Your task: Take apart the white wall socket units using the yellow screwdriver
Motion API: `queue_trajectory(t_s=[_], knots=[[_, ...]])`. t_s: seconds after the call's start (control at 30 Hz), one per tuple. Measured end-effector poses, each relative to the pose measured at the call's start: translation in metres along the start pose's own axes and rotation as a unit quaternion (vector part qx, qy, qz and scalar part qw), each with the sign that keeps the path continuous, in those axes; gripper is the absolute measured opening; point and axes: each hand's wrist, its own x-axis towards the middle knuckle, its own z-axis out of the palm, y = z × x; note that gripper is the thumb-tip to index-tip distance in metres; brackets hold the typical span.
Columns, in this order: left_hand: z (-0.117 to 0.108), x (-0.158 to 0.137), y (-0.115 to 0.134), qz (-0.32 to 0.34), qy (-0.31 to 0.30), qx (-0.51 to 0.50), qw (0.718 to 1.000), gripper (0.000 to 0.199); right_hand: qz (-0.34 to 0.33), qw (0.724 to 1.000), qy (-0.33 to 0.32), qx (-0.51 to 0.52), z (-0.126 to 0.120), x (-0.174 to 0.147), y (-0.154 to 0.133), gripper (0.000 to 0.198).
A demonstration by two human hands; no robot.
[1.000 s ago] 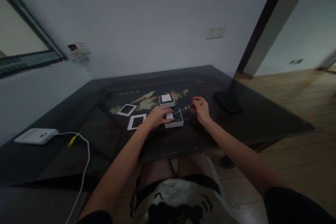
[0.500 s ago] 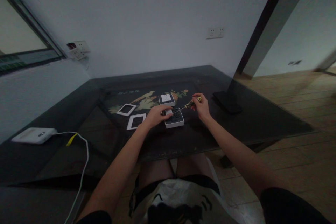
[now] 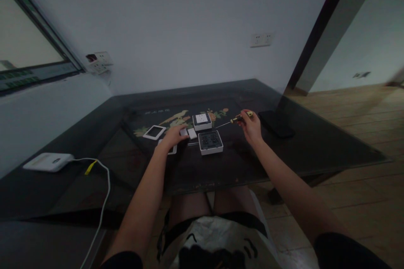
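Note:
My left hand (image 3: 173, 137) is at the tabletop left of the open switch box, its thumb and fingers closed around a small white switch rocker (image 3: 184, 133). A second white rocker (image 3: 192, 133) lies right beside it on the table. In my right hand (image 3: 251, 127) is a screwdriver (image 3: 236, 119) with a yellow and black handle, its thin shaft pointing left, above the table. The switch box (image 3: 210, 141) has white sides and a bare black inside. Behind it sits a white socket box (image 3: 202, 122) without its frame.
Two white cover frames lie at left, one frame (image 3: 154, 132) in full view, the other frame (image 3: 173, 150) partly under my left hand. A white device (image 3: 49, 162) with a cable (image 3: 105, 193) is at far left. A black flat object (image 3: 277, 124) lies at right on the dark table (image 3: 303, 151).
My left hand has moved left off the switch box, and white rockers now show on the table. The screwdriver has drawn back up and right, its tip away from the box.

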Motion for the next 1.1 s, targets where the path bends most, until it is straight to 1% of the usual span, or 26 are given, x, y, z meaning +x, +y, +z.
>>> queue_trajectory(t_s=[0.1, 0.2, 0.3, 0.37, 0.4, 0.47, 0.57, 0.67, 0.77, 1.1], knots=[[-0.002, 0.000, 0.005, 0.019, -0.002, -0.004, 1.000, 0.044, -0.040, 0.999, -0.009, -0.034, 0.000, -0.002, -0.004, 0.030], [-0.007, 0.001, 0.013, 0.028, 0.022, -0.003, 0.999, 0.040, -0.073, 0.995, -0.024, -0.061, 0.001, -0.004, -0.007, 0.029], [-0.010, 0.001, 0.034, 0.062, 0.080, -0.028, 0.994, 0.029, -0.086, 0.993, -0.036, -0.069, 0.001, -0.006, -0.007, 0.028], [-0.009, -0.002, 0.054, 0.103, 0.108, -0.078, 0.986, 0.022, -0.088, 0.993, -0.041, -0.071, 0.001, -0.007, -0.008, 0.026], [-0.007, -0.004, 0.065, 0.122, 0.106, -0.107, 0.981, 0.021, -0.091, 0.992, -0.043, -0.073, 0.002, -0.007, -0.009, 0.026], [0.000, -0.008, 0.086, 0.164, 0.074, -0.151, 0.972, 0.023, -0.101, 0.990, -0.046, -0.084, 0.003, -0.009, -0.012, 0.026], [0.012, -0.015, 0.106, 0.203, 0.024, -0.186, 0.961, 0.030, -0.120, 0.986, -0.061, -0.100, 0.005, -0.012, -0.019, 0.027], [0.020, -0.019, 0.112, 0.204, -0.005, -0.173, 0.964, 0.044, -0.125, 0.982, -0.086, -0.110, 0.007, -0.016, -0.027, 0.026], [0.023, -0.020, 0.111, 0.196, -0.015, -0.148, 0.969, 0.053, -0.129, 0.980, -0.097, -0.113, 0.008, -0.019, -0.032, 0.025], [0.023, -0.020, 0.110, 0.189, -0.016, -0.130, 0.973, 0.055, -0.134, 0.978, -0.091, -0.128, 0.007, -0.019, -0.034, 0.025]])
